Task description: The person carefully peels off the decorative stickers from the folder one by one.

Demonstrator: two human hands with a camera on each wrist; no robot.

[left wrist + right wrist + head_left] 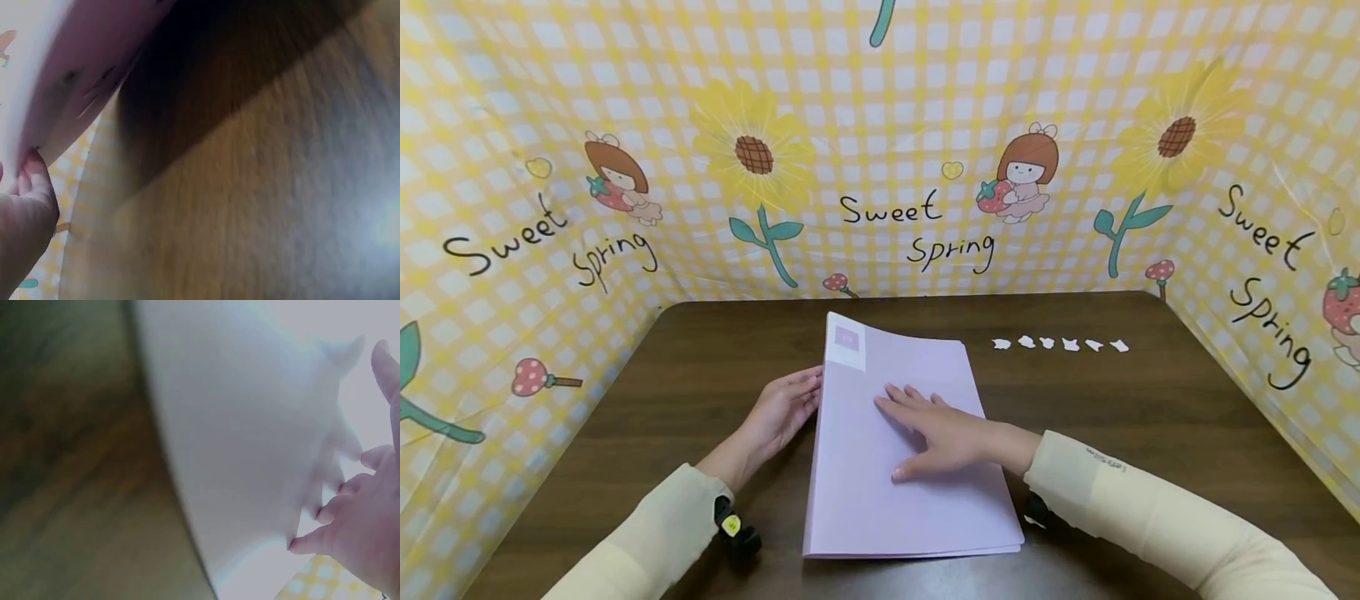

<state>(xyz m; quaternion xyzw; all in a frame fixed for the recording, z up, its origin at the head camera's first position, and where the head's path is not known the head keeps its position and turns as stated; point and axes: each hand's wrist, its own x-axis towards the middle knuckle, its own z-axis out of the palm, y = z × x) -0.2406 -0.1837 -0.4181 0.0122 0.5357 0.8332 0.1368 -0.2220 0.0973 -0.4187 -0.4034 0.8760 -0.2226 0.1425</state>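
Note:
A light purple folder [917,508] is tilted over the dark table, a pale label [847,338] at its upper left corner. My left hand [782,412] holds its left edge, the fingertips partly hidden behind it. From the left wrist view, the folder's shaded underside [94,56] stands off the wood, and the left hand [28,212] grips its edge. My right hand [943,433] rests on the front cover with fingers spread. Close up, the right hand [369,519] touches the glossy cover [237,425] with its fingertips.
Several small white cut-out pieces [1070,344] lie in a row at the table's back right. The brown wooden table [700,358] is surrounded by a yellow checked cloth [880,125] at the back and sides.

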